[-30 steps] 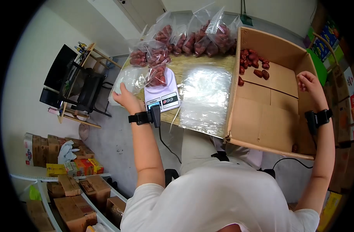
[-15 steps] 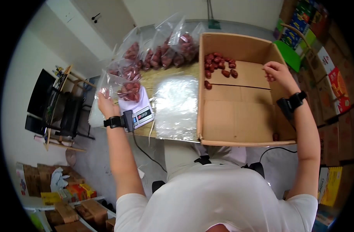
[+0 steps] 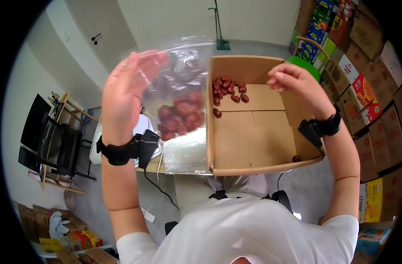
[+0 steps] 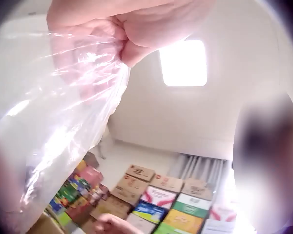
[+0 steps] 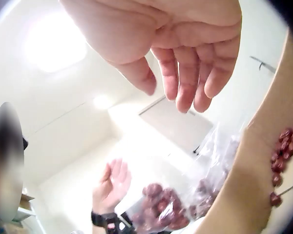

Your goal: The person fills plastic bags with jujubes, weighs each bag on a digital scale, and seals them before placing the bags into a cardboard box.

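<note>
My left hand [image 3: 121,94] pinches the upper edge of a clear plastic bag [image 3: 181,66] between thumb and fingers. Red dates [image 3: 183,116] fill the bag's lower part, which hangs over the table. In the left wrist view the thumb and fingers [image 4: 132,51] pull the film into creases. My right hand [image 3: 300,86] hovers over the right side of a cardboard box [image 3: 240,145]. Its fingers [image 5: 185,92] hang loosely bent, with nothing in them. Loose dates [image 3: 227,86] lie in the box's far left corner, and a single one [image 3: 296,158] sits near its front right corner.
The bag and left hand partly cover a white scale [image 3: 143,127]. Flat empty bags [image 3: 183,156] lie left of the box. Other filled bags [image 5: 210,180] stand behind, seen in the right wrist view. Stacked cartons [image 3: 379,127] line the right wall.
My left hand has taken the bag of dates off the scale and raised it up and right, closer to the head camera. My right hand stays over the box. The head view has shifted.
</note>
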The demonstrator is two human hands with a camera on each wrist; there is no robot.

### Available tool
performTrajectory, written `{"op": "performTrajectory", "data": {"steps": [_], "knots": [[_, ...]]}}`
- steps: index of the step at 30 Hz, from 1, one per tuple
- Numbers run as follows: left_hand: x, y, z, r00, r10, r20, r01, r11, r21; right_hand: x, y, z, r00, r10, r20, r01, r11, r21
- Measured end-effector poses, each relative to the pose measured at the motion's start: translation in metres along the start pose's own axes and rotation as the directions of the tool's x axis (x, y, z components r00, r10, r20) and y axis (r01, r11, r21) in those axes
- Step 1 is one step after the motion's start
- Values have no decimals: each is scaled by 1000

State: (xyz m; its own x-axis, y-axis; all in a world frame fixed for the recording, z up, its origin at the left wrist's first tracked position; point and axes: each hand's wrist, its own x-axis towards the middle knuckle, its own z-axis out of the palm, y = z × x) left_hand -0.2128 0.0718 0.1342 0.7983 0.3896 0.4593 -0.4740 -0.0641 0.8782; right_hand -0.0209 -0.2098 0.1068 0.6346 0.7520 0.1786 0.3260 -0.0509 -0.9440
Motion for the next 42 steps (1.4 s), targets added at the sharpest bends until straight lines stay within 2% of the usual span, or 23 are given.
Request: {"op": "performTrajectory", "data": {"steps": [1,2,4,7,8,10,11,15,17,20,22,24,28,30,32,36,37,38,40,42], "knots": [[1,1,15,996,16,92,-4,991,-131,-5,-9,13,997,-76,25,75,996,41],[3,-1,28,994,30,102,-15,989,-145,-7,-13,25,983,-182,34,178,979,97],[8,-4,52,969,18,247,60,952,-301,-10,-19,39,953,-297,60,284,943,172],[5,-15,86,948,8,318,113,926,-359,-14,-22,50,967,-254,6,231,891,392],[5,-19,91,946,21,325,107,923,-370,-17,-22,44,966,-257,0,238,895,377],[4,-26,98,945,-12,328,129,933,-335,-22,-24,37,988,-154,-33,155,910,385],[5,-31,96,934,-14,356,137,937,-321,-25,-27,39,982,-151,-118,185,905,382],[5,-56,95,927,-50,371,172,937,-304,-33,-36,35,971,-183,-156,219,940,261],[3,-71,95,919,-11,395,147,937,-316,-35,-39,31,977,-165,-133,179,978,107],[-3,-80,99,913,16,407,138,928,-346,-33,-37,29,987,-89,-133,96,994,49],[-5,-82,99,927,-65,370,182,939,-291,-31,-33,30,986,-133,-101,139,989,56],[-5,-79,95,932,-82,353,191,939,-285,-30,-30,30,982,-175,-75,179,982,54],[-5,-63,92,923,-121,366,234,930,-283,-29,-21,29,975,-185,-126,202,969,140],[-3,-68,87,914,-118,388,246,923,-297,-28,-17,30,981,-137,-136,178,917,357],[-3,-80,88,897,-12,441,146,951,-272,-27,-18,30,981,-146,-127,185,902,390],[-8,-97,95,842,-108,528,192,976,-107,-27,-22,34,973,-151,-174,217,857,467],[-10,-97,97,821,-107,561,216,968,-131,-26,-22,36,973,-150,-176,216,856,470],[-12,-95,98,819,-110,563,218,967,-128,-26,-23,36,971,-165,-171,228,852,472],[-15,-91,101,810,-218,544,296,953,-59,-24,-23,37,969,-178,-170,238,848,473],[-13,-97,103,835,-204,512,269,961,-56,-22,-22,38,959,-225,-174,282,836,471]]}}
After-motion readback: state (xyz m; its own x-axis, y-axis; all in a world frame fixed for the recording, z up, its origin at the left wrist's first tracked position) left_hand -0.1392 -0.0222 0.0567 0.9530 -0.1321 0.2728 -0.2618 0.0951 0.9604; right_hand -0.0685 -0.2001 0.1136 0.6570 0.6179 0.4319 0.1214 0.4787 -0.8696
